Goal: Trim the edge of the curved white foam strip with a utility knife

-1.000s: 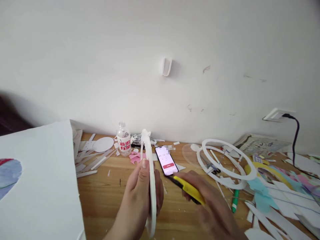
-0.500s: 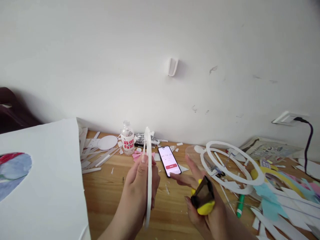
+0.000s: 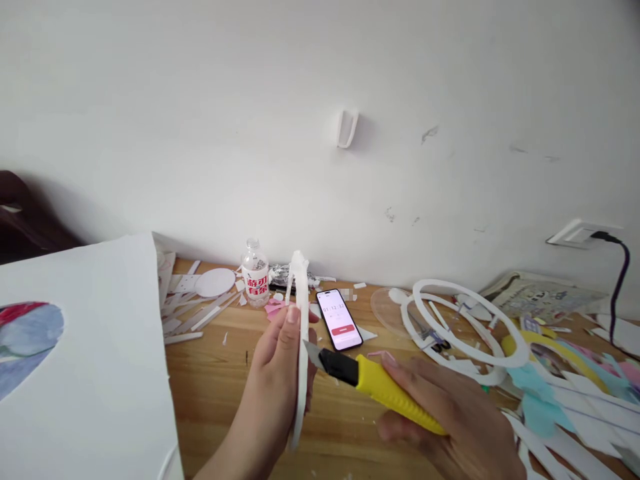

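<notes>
My left hand (image 3: 277,373) grips a thin white foam-board ring (image 3: 302,313), held on edge and upright above the wooden desk (image 3: 225,387). My right hand (image 3: 450,420) holds a yellow utility knife (image 3: 380,390). Its blade tip points left and touches the ring's edge just beside my left fingers. A phone (image 3: 339,319) with a lit screen lies flat behind the two hands.
A large white board (image 3: 80,373) covers the left of the desk. A small water bottle (image 3: 255,281) and white strips lie at the back. White foam rings (image 3: 457,320), coloured paper scraps and a green marker clutter the right. A wall socket with a black cable (image 3: 620,280) is at far right.
My right hand turned the knife from pointing up, end on to me, to lying level, and brought its blade left against the ring. The ring in my left hand stayed almost still.
</notes>
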